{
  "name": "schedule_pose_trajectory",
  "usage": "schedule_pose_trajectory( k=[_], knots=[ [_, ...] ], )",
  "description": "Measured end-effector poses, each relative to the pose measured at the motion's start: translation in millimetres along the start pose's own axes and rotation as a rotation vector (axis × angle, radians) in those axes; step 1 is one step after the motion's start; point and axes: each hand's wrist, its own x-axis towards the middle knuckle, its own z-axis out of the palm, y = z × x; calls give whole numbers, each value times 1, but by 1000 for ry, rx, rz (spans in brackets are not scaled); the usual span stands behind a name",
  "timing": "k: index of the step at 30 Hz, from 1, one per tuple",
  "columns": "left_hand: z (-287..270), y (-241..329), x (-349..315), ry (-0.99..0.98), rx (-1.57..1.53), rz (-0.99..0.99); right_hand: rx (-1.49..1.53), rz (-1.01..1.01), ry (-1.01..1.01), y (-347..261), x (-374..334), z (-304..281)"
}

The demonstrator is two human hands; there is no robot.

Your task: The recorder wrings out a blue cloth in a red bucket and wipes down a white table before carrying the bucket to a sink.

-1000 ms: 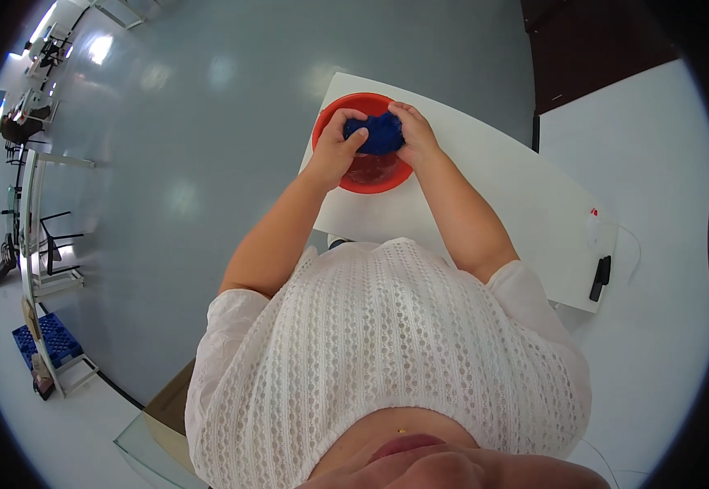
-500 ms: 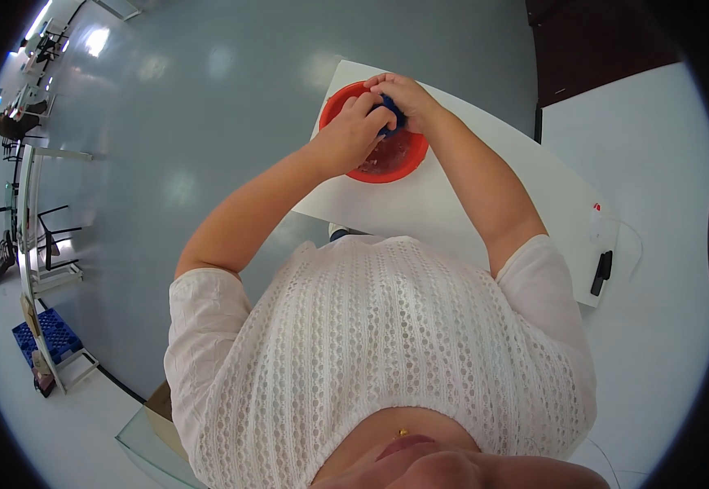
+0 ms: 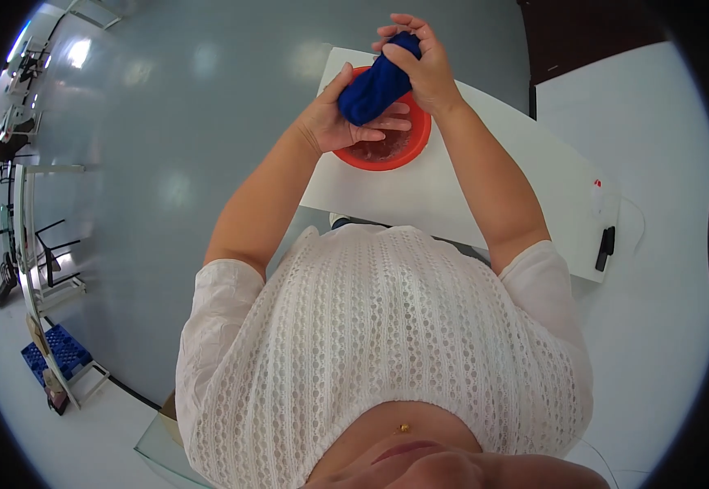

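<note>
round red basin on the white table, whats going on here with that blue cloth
A person in a white knitted top is holding an elongated, dark blue fabric bundle above a round, red, plastic-looking basin. The right hand grips its upper end; the left hand is open beneath the lower end, fingers spread. The basin holds what looks like water and stands on a smooth white table.

I'm seeing free surface [image 3: 554, 183] running right of red basin [image 3: 379, 165] toward black object [image 3: 602, 252]; right forearm [image 3: 489, 167] is crossing over it. Left grip [image 3: 334, 124], right grip [image 3: 433, 72] and blue cloth [image 3: 377, 88] are blocking basin's upper part; lower right is lying open.
</note>
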Motion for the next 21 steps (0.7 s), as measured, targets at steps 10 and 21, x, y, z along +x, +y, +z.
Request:
schedule_pose_trajectory(
  k=[10,21],
  knots=[
    [16,-8,4,190,228,-183,-22,383,3,3,-32,-15],
    [26,-17,12,407,770,-100,-274,433,16,6,-30,-9]
  ],
)
